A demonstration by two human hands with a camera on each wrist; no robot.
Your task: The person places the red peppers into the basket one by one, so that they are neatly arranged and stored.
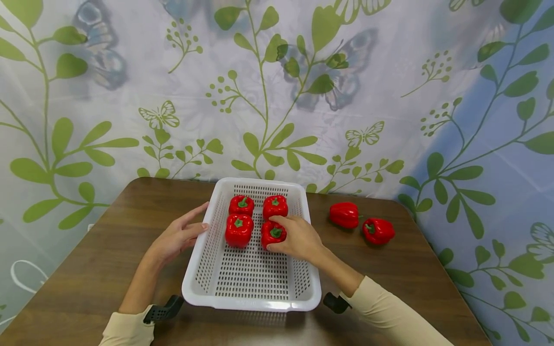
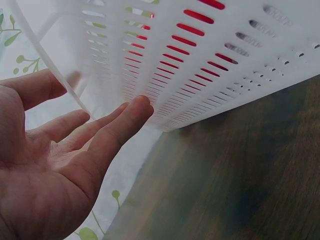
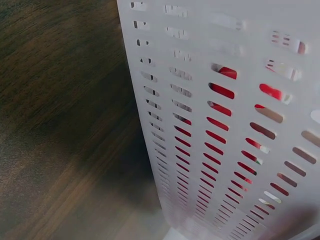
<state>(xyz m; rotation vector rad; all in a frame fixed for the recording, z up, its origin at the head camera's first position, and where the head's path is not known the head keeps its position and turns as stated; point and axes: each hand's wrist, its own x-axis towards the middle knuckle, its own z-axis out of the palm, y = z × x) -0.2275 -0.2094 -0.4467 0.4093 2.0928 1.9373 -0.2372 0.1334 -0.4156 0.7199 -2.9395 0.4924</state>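
Note:
A white slotted plastic basket [image 1: 251,303] stands on the table with several red bell peppers in its far half. My right hand [image 1: 298,236] reaches over the basket's right side and grips the near right bell pepper [image 1: 274,233], thumb and fingers on either side of it. Beside it sits another bell pepper [image 1: 239,230], and two more lie behind them. At the left wall my left hand [image 1: 179,235] has its fingers extended, the tips at the rim; the left wrist view shows this hand [image 2: 75,150] outside the slotted wall. The right wrist view shows only the basket wall [image 3: 200,150], hiding that hand.
Two loose bell peppers, one on its side [image 1: 344,215] and one to its right [image 1: 379,231], lie on the brown wooden table [image 1: 363,278] right of the basket. A patterned cloth [image 1: 259,86] with green leaves and butterflies hangs behind the table.

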